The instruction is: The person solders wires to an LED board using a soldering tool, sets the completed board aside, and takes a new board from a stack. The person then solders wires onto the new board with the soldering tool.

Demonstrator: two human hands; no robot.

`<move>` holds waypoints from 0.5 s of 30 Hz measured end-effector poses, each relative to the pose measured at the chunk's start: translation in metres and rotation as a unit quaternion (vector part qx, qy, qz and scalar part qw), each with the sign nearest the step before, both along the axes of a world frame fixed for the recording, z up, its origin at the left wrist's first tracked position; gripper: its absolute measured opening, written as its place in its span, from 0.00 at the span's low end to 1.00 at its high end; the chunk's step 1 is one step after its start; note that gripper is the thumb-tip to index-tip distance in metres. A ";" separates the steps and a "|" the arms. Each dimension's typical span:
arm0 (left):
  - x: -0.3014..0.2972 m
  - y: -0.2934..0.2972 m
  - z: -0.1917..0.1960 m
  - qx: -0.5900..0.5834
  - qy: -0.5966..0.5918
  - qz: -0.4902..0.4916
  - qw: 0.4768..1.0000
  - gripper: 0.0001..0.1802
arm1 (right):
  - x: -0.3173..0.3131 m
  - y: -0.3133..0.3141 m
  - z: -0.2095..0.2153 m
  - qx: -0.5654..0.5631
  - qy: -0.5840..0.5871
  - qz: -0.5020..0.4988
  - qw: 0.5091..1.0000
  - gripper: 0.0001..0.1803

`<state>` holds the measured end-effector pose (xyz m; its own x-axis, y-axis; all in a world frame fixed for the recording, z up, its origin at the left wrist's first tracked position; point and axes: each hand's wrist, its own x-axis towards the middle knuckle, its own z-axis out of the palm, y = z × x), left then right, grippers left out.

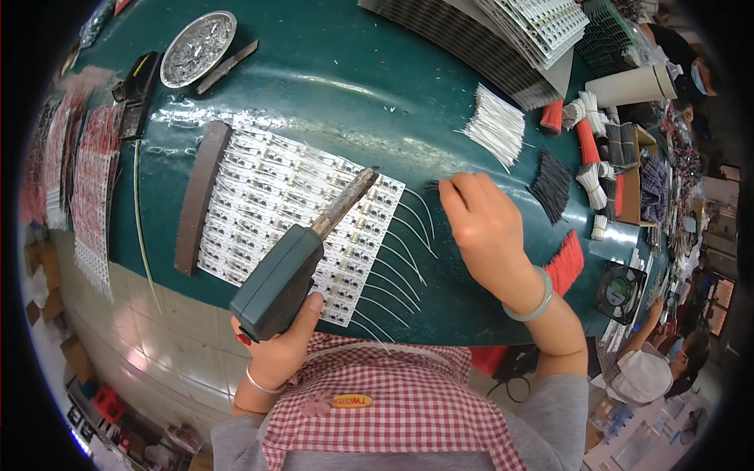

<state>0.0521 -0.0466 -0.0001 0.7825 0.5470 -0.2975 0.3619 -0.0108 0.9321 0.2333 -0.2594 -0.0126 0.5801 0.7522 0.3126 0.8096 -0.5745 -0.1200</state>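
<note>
My left hand (284, 345) is wrapped round the handle of a dark green soldering gun (279, 279). Its worn metal tip reaches up and right over the far right edge of a white sheet of small circuit boards (275, 204). Thin white wires (398, 271) stick out from the sheet's right side and curve over the table. To the right of them, my right hand (483, 224) is closed with fingertips together; a small dark wisp shows at them, but what it grips is mostly hidden. White wires (495, 125), black wires (551, 187) and red wires (564, 263) lie in piles beyond that hand.
A brown bar (203, 198) lies along the sheet's left edge. On the green table (330, 110) are a metal dish (198, 49) and a flat tool (228, 67). Stacked panels (471, 39) stand at the back, a small fan (619, 292) at right. Another person (652, 365) sits farther right.
</note>
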 end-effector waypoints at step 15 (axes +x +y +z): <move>0.018 0.005 0.004 -0.002 -0.048 -0.038 0.998 0.23 | -0.021 0.024 0.008 0.211 0.220 -0.033 0.952 0.07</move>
